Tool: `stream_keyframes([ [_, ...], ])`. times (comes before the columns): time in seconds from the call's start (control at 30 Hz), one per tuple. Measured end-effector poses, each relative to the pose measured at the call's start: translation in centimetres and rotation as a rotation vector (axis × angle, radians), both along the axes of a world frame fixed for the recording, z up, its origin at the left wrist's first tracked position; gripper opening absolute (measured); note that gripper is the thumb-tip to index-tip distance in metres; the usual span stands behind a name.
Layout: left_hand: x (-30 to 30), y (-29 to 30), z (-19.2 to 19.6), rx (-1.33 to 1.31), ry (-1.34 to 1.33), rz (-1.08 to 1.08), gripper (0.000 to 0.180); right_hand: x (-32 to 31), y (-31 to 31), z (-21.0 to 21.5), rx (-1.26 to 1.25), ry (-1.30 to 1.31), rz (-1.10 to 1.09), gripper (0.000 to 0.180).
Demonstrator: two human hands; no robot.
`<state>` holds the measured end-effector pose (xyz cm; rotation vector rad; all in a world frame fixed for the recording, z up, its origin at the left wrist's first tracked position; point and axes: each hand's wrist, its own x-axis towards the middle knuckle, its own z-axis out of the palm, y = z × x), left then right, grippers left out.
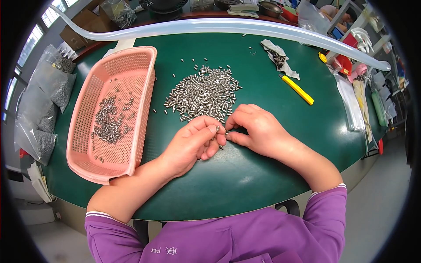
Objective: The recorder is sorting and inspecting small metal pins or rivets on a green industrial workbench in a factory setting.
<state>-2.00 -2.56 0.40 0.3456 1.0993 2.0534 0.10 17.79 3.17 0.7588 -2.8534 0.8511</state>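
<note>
My left hand (pixel 193 142) and my right hand (pixel 254 129) meet over the green table (pixel 245 175), fingertips nearly touching. The left hand pinches a small silver metal pin (pixel 217 129) between thumb and forefinger. The right hand pinches another small metal pin (pixel 227 132) at its fingertips. Just beyond both hands lies a heap of several small silver pins (pixel 204 93). A pink plastic basket (pixel 142 127) to the left holds a smaller scatter of the same pins (pixel 110 120).
A yellow utility knife (pixel 297 89) and a torn grey bag (pixel 277 57) lie at the back right. A translucent tube (pixel 219 25) runs along the far edge. Plastic bags of metal parts (pixel 44 105) sit left of the table.
</note>
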Motion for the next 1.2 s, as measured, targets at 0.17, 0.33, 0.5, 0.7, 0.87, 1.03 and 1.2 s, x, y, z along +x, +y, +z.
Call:
stream_keyframes([
  [0.17, 0.0, 0.0, 0.0, -0.003, -0.005, 0.001, 0.011, -0.1, 0.2, -0.1, -0.027, -0.052, -0.003, 0.016],
  [0.33, 0.1, 0.1, 0.2, -0.036, 0.005, 0.041, 0.015, -0.2, 0.0, -0.1, -0.084, -0.058, 0.004, 0.014],
  [0.5, 0.1, 0.0, 0.3, -0.053, 0.022, -0.011, 0.014, -0.4, -0.5, 0.6, -0.279, 0.14, 0.132, 0.011],
  [0.7, 0.3, 0.1, 0.2, -0.09, 0.099, -0.045, 0.014, 0.2, -0.6, 1.0, -0.259, 0.158, 0.136, 0.016],
  [0.87, 0.1, 0.0, 0.0, -0.09, 0.084, -0.033, 0.014, -0.7, -0.1, 0.2, -0.263, 0.151, 0.051, 0.017],
  [1.03, 0.1, 0.0, -0.1, -0.053, 0.074, -0.033, 0.019, -0.8, 0.2, -0.9, -0.056, 0.147, 0.06, 0.015],
  [1.2, 0.0, -0.1, 0.0, -0.044, 0.037, -0.051, 0.021, -0.8, 0.3, -0.8, -0.014, 0.125, 0.054, 0.013],
])
